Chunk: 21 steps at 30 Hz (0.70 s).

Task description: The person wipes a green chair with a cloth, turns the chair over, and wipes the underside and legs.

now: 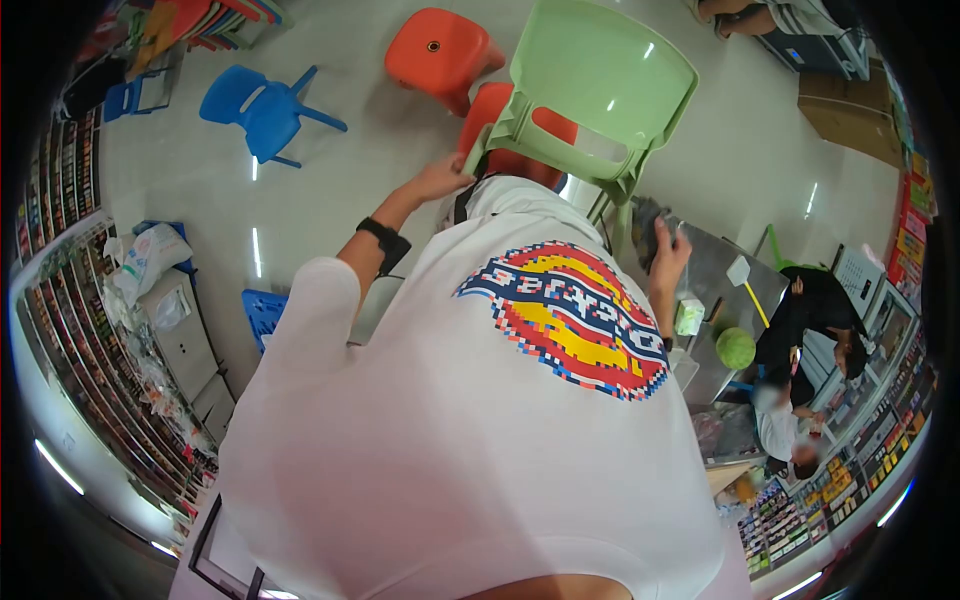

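Observation:
In the head view a light green plastic chair (600, 70) stands in front of me, its backrest away from my body. My left hand (440, 178), below a black wrist strap, has its fingers closed at the chair's left edge near my waist. On the other side, my right hand (668, 255) grips a dark grey cloth (646, 222) beside the chair's right side, near the corner of a grey metal table (705, 250). Part of the chair's seat and legs is hidden by my white shirt.
A red-orange stool (435, 50) is beyond the chair, with another red seat (495, 105) behind it. A blue chair (262, 108) stands left on the tiled floor. The table holds a green ball-shaped object (735, 348) and a tissue pack (689, 316). Other people (815, 320) are at right.

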Tool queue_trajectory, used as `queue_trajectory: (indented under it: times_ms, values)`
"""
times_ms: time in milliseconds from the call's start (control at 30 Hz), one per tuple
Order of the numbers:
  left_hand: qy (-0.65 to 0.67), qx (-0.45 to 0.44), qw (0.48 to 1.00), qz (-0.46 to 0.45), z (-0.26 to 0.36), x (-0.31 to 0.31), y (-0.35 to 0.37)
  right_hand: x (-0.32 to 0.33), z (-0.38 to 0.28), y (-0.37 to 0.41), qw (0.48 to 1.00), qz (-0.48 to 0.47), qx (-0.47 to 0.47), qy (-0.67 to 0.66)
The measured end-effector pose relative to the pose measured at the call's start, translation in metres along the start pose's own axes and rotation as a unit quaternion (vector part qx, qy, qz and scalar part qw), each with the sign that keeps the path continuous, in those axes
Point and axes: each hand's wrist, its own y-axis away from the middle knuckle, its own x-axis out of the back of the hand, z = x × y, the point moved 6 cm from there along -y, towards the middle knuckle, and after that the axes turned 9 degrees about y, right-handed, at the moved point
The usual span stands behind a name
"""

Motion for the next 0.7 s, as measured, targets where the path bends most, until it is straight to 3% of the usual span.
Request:
queue_trajectory:
  times_ms: [100,167,200,233,300,367,400,467,533,600,667,700]
  values:
    - [0.108,-0.151,0.981,0.062,0.009,0.022,-0.054,-0.028,-0.058,-0.036,0.992,-0.043,0.037,-0.110]
    - [0.132,-0.224,0.961,0.097,0.041,0.027,-0.078,-0.059,-0.102,-0.071,0.988,-0.079,0.112,0.077]
    - [0.135,-0.252,0.952,0.111,0.061,0.027,-0.084,-0.076,-0.128,-0.081,0.981,-0.054,0.157,0.105]
    - [0.135,-0.252,0.952,0.113,0.075,0.025,-0.093,-0.097,-0.151,-0.087,0.970,-0.029,0.201,0.131]
    - [0.300,-0.269,0.915,0.031,0.103,0.011,-0.112,-0.145,-0.196,-0.095,0.882,0.066,0.384,0.264]
    - [0.285,-0.255,0.921,0.070,0.122,-0.003,-0.106,-0.204,-0.201,-0.105,0.813,0.040,0.453,0.365]
    - [0.267,-0.236,0.928,0.109,0.123,-0.006,-0.104,-0.222,-0.206,-0.104,0.810,0.037,0.456,0.366]
    - [0.338,-0.244,0.901,0.117,0.118,-0.015,-0.107,-0.265,-0.208,-0.089,0.723,-0.045,0.512,0.463]
    - [0.453,-0.240,0.855,0.080,0.111,-0.010,-0.108,-0.275,-0.213,-0.082,0.727,-0.052,0.508,0.459]
    - [0.473,-0.233,0.844,0.097,0.103,-0.012,-0.104,-0.274,-0.208,-0.077,0.728,-0.067,0.504,0.460]
    - [0.491,-0.229,0.833,0.116,0.100,-0.007,-0.104,-0.273,-0.207,-0.072,0.659,-0.095,0.578,0.472]
    - [0.485,-0.251,0.831,0.103,0.103,-0.007,-0.103,-0.269,-0.206,-0.072,0.656,-0.101,0.580,0.473]
